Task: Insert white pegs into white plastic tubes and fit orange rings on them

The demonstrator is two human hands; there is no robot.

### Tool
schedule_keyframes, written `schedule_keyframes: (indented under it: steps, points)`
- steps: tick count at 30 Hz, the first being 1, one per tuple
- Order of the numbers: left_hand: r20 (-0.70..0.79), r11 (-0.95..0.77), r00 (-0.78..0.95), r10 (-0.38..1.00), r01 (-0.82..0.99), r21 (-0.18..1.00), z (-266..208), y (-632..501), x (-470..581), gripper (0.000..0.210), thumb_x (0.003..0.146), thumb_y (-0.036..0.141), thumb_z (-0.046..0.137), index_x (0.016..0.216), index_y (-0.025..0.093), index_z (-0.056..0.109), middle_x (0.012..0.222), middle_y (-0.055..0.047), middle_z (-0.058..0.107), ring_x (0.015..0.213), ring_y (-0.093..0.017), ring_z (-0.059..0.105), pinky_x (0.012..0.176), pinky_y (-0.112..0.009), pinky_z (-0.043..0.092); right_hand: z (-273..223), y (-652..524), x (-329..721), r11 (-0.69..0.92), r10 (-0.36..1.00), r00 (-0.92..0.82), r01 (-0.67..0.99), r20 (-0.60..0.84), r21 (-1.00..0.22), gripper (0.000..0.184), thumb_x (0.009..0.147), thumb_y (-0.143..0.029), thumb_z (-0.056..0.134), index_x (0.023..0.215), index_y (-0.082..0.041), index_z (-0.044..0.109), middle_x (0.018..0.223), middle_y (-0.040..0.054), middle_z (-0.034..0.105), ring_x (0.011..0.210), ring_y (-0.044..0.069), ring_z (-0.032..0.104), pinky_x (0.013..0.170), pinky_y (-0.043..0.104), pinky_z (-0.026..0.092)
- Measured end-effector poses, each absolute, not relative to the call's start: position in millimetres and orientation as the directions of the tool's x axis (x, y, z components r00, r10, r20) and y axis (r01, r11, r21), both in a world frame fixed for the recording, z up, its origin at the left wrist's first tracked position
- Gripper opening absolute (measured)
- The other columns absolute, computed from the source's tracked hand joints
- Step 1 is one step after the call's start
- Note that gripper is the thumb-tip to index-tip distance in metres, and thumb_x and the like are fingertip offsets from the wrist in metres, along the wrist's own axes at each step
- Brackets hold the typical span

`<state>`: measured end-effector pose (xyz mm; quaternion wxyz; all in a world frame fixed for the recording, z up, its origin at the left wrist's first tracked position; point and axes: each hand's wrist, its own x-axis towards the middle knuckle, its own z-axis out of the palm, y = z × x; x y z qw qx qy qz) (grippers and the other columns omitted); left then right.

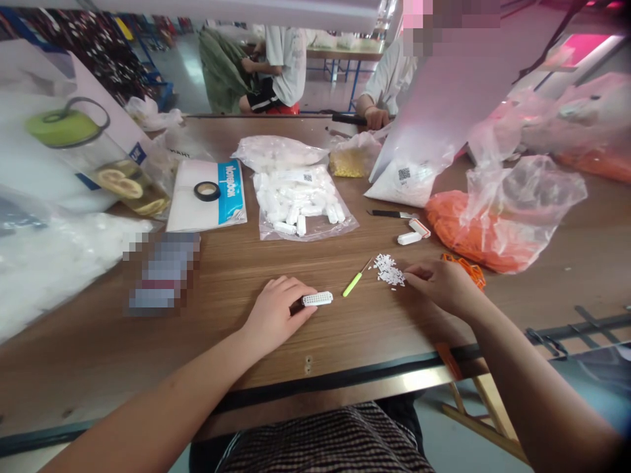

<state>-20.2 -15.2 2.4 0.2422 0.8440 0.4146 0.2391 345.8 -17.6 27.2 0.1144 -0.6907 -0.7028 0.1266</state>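
Observation:
My left hand (pixel 280 307) grips a white multi-hole connector housing (pixel 317 299) between thumb and fingers, its rows of holes facing up. At the right edge of a loose heap of tiny white plugs (pixel 388 270), my right hand (pixel 438 284) has thumb and fingertips pinched together; whatever they hold is too small to make out. Between the hands lies a thin pick with a yellow-green handle (pixel 353 284), its metal tip pointing towards the heap. Two more white housings (pixel 409 238) rest behind the heap, one with an orange edge.
Behind are a bag of white housings (pixel 300 197), a black-handled knife (pixel 387 213), a bag of yellow pieces (pixel 349 162) and a bag of orange parts (pixel 488 230). Black tape (pixel 207 191) sits on a notebook (pixel 231 190). A lidded bottle (pixel 69 126) stands left. Across the table, a person's hand (pixel 377 118) shows.

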Motion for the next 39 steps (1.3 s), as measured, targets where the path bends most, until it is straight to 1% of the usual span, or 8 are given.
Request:
schedule_keyframes:
  steps: [7, 12, 17, 21, 26, 30, 33, 39]
  points:
    - [0.207, -0.535, 0.534, 0.820, 0.586, 0.608, 3, -16, -21, 0.019, 0.087, 0.027, 0.070, 0.105, 0.027, 0.067, 0.102, 0.000, 0.070, 0.093, -0.021, 0.061, 0.084, -0.041, 0.044, 26, -16, 352, 0.017, 0.998, -0.037, 0.930, -0.049, -0.368, 0.021, 0.081, -0.035, 0.059, 0.080, -0.025, 0.078, 0.085, -0.0010, 0.078, 0.077, 0.021, 0.070, 0.066, 0.028, 0.047]
    - [0.201, -0.537, 0.540, 0.817, 0.587, 0.606, 3, -18, -19, 0.018, 0.087, 0.026, 0.069, 0.105, 0.027, 0.066, 0.101, 0.000, 0.069, 0.094, -0.021, 0.061, 0.084, -0.041, 0.044, 26, -15, 353, -0.003, 0.997, -0.027, 0.915, -0.069, -0.402, 0.021, 0.081, -0.036, 0.060, 0.079, -0.025, 0.078, 0.084, -0.0010, 0.078, 0.078, 0.021, 0.070, 0.068, 0.029, 0.048]
    - [0.198, -0.539, 0.545, 0.815, 0.586, 0.606, 2, -22, -14, 0.019, 0.087, 0.027, 0.069, 0.105, 0.027, 0.066, 0.100, 0.000, 0.069, 0.094, -0.021, 0.061, 0.083, -0.040, 0.043, 24, -17, 347, -0.086, 0.993, 0.050, 0.922, -0.105, -0.377, 0.021, 0.077, -0.037, 0.061, 0.078, -0.023, 0.077, 0.073, -0.0004, 0.074, 0.069, 0.020, 0.067, 0.062, 0.028, 0.046]
    - [0.189, -0.534, 0.546, 0.816, 0.587, 0.608, 2, -24, -13, 0.019, 0.087, 0.028, 0.069, 0.106, 0.027, 0.065, 0.101, -0.001, 0.068, 0.093, -0.022, 0.061, 0.083, -0.041, 0.043, 24, -17, 348, -0.132, 0.987, 0.075, 0.883, -0.142, -0.450, 0.023, 0.075, -0.042, 0.063, 0.073, -0.021, 0.074, 0.066, 0.0008, 0.071, 0.063, 0.020, 0.065, 0.057, 0.028, 0.044]
    - [0.167, -0.480, 0.509, 0.844, 0.579, 0.659, 6, -26, -14, 0.038, 0.079, 0.031, 0.077, 0.113, 0.026, 0.061, 0.102, -0.002, 0.068, 0.095, -0.023, 0.061, 0.087, -0.042, 0.044, 43, -22, 329, -0.136, 0.987, 0.163, 0.820, -0.002, -0.556, 0.029, 0.073, -0.049, 0.069, 0.067, -0.020, 0.069, 0.057, 0.0011, 0.065, 0.052, 0.016, 0.058, 0.048, 0.026, 0.040]
    - [0.126, -0.434, 0.480, 0.868, 0.611, 0.662, 8, -26, -13, 0.018, 0.080, 0.021, 0.073, 0.094, 0.023, 0.061, 0.091, 0.001, 0.068, 0.087, -0.020, 0.061, 0.083, -0.040, 0.043, 61, -29, 266, 0.082, 0.993, -0.121, 0.700, -0.005, -0.709, 0.020, 0.081, -0.040, 0.066, 0.078, -0.021, 0.071, 0.074, 0.0028, 0.071, 0.065, 0.016, 0.063, 0.059, 0.026, 0.047]
    - [0.143, -0.451, 0.489, 0.861, 0.601, 0.660, 5, -25, -13, 0.012, 0.082, 0.022, 0.071, 0.090, 0.023, 0.062, 0.086, 0.002, 0.067, 0.082, -0.019, 0.059, 0.080, -0.038, 0.041, 63, -28, 214, 0.252, 0.936, -0.352, 0.687, -0.008, -0.681, 0.014, 0.085, -0.029, 0.061, 0.077, -0.021, 0.069, 0.073, 0.0009, 0.068, 0.063, 0.013, 0.058, 0.062, 0.026, 0.045]
    - [0.164, -0.450, 0.469, 0.868, 0.602, 0.660, 3, -24, -12, 0.015, 0.081, 0.027, 0.073, 0.084, 0.021, 0.059, 0.079, 0.002, 0.064, 0.078, -0.018, 0.058, 0.077, -0.036, 0.041, 45, -16, 179, 0.317, 0.900, -0.434, 0.705, -0.032, -0.635, 0.007, 0.079, -0.017, 0.064, 0.074, -0.020, 0.068, 0.069, -0.0002, 0.064, 0.061, 0.012, 0.055, 0.063, 0.027, 0.041]
